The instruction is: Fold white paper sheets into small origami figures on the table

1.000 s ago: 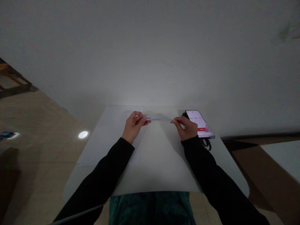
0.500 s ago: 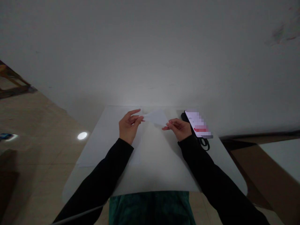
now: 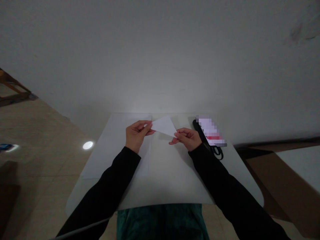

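A small white piece of paper (image 3: pixel 164 126), roughly triangular in outline, is held up over the table between my two hands. My left hand (image 3: pixel 137 135) pinches its narrow left end between thumb and fingers. At the lower right corner, my right hand (image 3: pixel 188 138) grips it between thumb and index finger, with the other fingers curled below. Under and beside my left hand lies a large white sheet (image 3: pixel 115 143) on the white table (image 3: pixel 170 180). Whether the paper is folded in layers I cannot tell.
A phone with a lit, partly blurred screen (image 3: pixel 210 130) rests at the table's right, on a dark object with a looped black cord (image 3: pixel 218 153). The grey wall (image 3: pixel 160 60) stands behind the table. Brown cardboard (image 3: pixel 282 186) leans at the right, beyond the table edge.
The paper has tilted, so its face shows more fully. My left fingers have closed together on its left end, and my right hand has shifted slightly left.
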The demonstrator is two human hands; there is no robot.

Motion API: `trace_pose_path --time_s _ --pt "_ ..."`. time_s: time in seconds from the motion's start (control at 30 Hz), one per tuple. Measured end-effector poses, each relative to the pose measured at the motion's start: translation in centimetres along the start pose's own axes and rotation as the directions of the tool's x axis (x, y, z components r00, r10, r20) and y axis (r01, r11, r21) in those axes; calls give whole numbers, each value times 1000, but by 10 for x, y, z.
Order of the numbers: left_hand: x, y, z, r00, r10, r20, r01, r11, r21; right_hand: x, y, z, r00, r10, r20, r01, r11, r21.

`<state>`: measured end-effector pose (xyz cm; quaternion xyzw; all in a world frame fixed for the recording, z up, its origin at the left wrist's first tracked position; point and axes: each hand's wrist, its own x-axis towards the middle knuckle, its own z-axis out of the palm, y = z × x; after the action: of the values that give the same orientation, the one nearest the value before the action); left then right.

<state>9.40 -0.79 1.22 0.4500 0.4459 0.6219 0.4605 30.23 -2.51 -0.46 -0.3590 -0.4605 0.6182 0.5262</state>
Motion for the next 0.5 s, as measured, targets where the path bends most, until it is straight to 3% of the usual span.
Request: trace_pose_path --time_s 0.37,0.5 --pt "-1 -2 -3 997 74 27 -77 984 163 2 0 -4 990 31 -140 -18 995 94" --pt "-2 0 -2 1000 26 18 -29 974 226 2 0 -2 992 5 -129 2 998 57"
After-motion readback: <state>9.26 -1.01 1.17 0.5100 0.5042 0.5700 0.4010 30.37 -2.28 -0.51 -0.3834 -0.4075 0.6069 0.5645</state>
